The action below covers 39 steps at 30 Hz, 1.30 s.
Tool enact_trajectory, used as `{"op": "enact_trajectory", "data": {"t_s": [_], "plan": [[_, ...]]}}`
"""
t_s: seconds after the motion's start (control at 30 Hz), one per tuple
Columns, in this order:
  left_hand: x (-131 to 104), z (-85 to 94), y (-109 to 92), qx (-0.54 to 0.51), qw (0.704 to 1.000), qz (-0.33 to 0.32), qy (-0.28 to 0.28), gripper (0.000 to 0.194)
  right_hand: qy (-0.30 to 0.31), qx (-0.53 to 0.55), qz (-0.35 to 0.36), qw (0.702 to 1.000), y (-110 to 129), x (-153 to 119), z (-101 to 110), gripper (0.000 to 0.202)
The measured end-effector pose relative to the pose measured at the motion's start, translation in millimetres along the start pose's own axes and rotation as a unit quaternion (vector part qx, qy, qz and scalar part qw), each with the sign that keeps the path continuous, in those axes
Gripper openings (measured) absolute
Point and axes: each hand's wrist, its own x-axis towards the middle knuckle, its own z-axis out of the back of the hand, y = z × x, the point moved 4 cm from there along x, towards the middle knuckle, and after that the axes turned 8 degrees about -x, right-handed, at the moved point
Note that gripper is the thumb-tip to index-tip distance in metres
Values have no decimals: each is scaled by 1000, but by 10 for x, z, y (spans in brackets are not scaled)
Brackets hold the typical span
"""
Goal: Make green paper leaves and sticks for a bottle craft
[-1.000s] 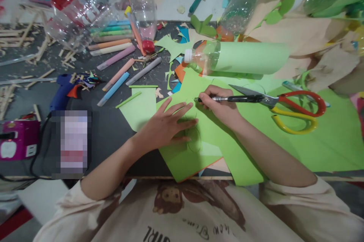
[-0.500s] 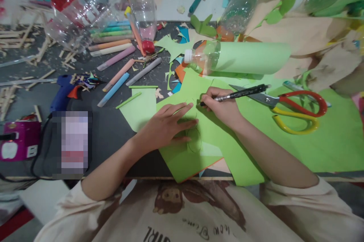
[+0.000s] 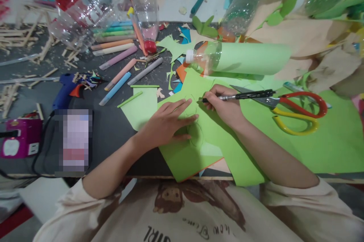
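My right hand (image 3: 224, 105) grips a black pen (image 3: 247, 95), its tip at the surface of a bright green paper sheet (image 3: 176, 162). Curved pen lines, among them a rounded outline (image 3: 196, 135), run across the sheet between my hands. My left hand (image 3: 170, 122) lies flat on the same sheet with its fingers spread, just left of the lines. Right of my right hand, scissors (image 3: 301, 111) with one red and one yellow handle loop rest on more green paper. Beyond my hands lies a clear bottle (image 3: 241, 58) wrapped in pale green paper, on its side.
At the left are a blue glue gun (image 3: 66, 90), a phone (image 3: 75, 139) with a blurred screen and a purple box (image 3: 21, 137). Several markers (image 3: 115, 88), wooden sticks (image 3: 17, 37) and paper scraps lie behind. Clear plastic bottles (image 3: 143, 3) stand or lie along the back.
The pen tip has shifted slightly within the drawing area, and the pen's rear end has swung a little lower and to the right. More line shows beside my left fingers, which remain on the sheet.
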Motion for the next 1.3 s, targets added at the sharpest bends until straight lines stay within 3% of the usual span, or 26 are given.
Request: {"op": "enact_trajectory", "data": {"t_s": [0.9, 1.13, 1.3], "plan": [[10, 1, 16, -5, 1000, 10, -5, 50, 61, -48, 4, 997, 36, 5, -26, 30], [20, 12, 13, -6, 1000, 15, 4, 50, 46, -38, 2, 998, 47, 2, -20, 28], [17, -1, 18, -11, 1000, 18, 9, 50, 75, -35, -3, 997, 47, -8, -37, 30]]}}
